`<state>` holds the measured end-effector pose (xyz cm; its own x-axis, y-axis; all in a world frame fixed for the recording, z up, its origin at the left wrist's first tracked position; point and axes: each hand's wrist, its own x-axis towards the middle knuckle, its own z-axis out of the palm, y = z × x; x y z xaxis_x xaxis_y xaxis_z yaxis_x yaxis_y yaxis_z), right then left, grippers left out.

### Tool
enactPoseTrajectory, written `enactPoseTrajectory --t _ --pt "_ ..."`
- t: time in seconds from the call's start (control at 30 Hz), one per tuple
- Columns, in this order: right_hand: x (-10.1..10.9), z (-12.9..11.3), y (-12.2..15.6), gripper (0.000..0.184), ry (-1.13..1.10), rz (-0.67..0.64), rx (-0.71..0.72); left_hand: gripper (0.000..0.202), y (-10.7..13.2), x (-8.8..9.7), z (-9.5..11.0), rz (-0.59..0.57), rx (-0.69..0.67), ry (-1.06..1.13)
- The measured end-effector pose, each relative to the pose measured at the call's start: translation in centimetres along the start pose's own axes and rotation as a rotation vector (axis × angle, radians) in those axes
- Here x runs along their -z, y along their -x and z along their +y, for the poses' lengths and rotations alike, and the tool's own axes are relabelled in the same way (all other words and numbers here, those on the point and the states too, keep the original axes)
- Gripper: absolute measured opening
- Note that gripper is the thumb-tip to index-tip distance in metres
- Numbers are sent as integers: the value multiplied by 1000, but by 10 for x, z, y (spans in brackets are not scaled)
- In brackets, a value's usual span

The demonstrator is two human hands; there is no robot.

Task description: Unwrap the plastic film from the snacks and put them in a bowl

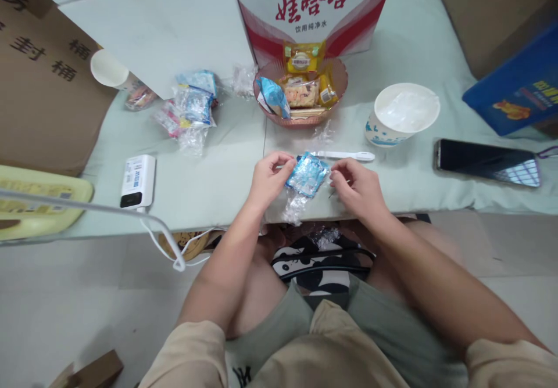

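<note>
A small square blue packet in shiny clear wrap [307,175] lies over the table near its front edge. My left hand [271,180] pinches its left corner between thumb and fingers. Just right of the packet, my right hand [356,187] has its fingers curled and thumb pressed in; what they grip, if anything, is too small to make out. Crumpled clear film [295,209] hangs below the packet at the table edge. Behind the packet lies a white plastic knife-like utensil [349,155], partly covered.
A pink glass bowl [300,122] holds wrapped snacks. A paper cup [387,138] with a clear liner and a phone [486,162] lie to the right. Leftward are wrapped packets [196,106] and a white power bank [138,180] with a cable. Boxes [314,10] stand behind.
</note>
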<state>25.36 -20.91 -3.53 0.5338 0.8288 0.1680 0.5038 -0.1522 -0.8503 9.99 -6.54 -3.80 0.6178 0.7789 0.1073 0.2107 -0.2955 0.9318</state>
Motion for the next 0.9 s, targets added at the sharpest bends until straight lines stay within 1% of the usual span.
enactPoseTrajectory --t 0.07,0.1,0.17,0.23,0.27,0.33,0.4,0.43,0.47,0.5,0.53,0.57,0.6,0.63,0.7,0.73,0.8,0.83,0.87,0.9 --pt "-5 3 -2 13 20 -47 -28 20 2 -1 3 9 -52 -74" --pt "-6 4 -3 15 38 -61 -11 19 4 -1 5 -16 -101 -144" --pt "-9 7 -3 21 44 -77 51 22 9 -2 8 -117 -193 -287" --pt "-9 9 -4 24 -27 -86 88 23 15 -2 11 -218 -232 -382" --pt "-9 9 -4 23 -92 -77 83 21 17 -2 12 -238 -238 -406" --pt "-10 7 -7 17 -258 -21 39 17 20 -2 15 -215 -236 -411" --pt "-12 1 -10 14 -425 40 0 24 21 -2 20 -175 -218 -362" --pt "-13 -2 -12 15 -503 49 -6 30 21 -2 22 -165 -205 -335" --pt "-13 -6 -13 16 -575 37 0 33 20 -1 24 -164 -190 -309" --pt "-14 -10 -15 17 -637 7 16 32 19 -1 24 -162 -168 -283" --pt "-13 -13 -16 17 -680 -26 39 28 17 0 24 -145 -138 -251" --pt "-13 -15 -16 18 -693 -44 61 20 14 2 23 -112 -94 -205" --pt "-12 -15 -16 18 -669 -34 68 14 11 5 22 -60 -32 -134" --pt "-11 -14 -15 18 -614 -7 46 13 8 8 20 -1 51 -33" --pt "-10 -10 -12 19 -482 34 -91 19 4 15 19 74 246 254" --pt "-10 -7 -10 22 -446 16 -190 22 2 18 20 75 333 419" --pt "-13 -6 -7 32 -488 -112 -368 25 2 21 26 21 446 720" --pt "-15 -7 -5 39 -562 -185 -426 26 3 21 30 -15 475 828" --pt "-17 -9 -4 45 -656 -231 -466 25 4 20 35 -41 491 903" --pt "-19 -13 -4 50 -759 -250 -496 23 5 18 39 -64 499 951"
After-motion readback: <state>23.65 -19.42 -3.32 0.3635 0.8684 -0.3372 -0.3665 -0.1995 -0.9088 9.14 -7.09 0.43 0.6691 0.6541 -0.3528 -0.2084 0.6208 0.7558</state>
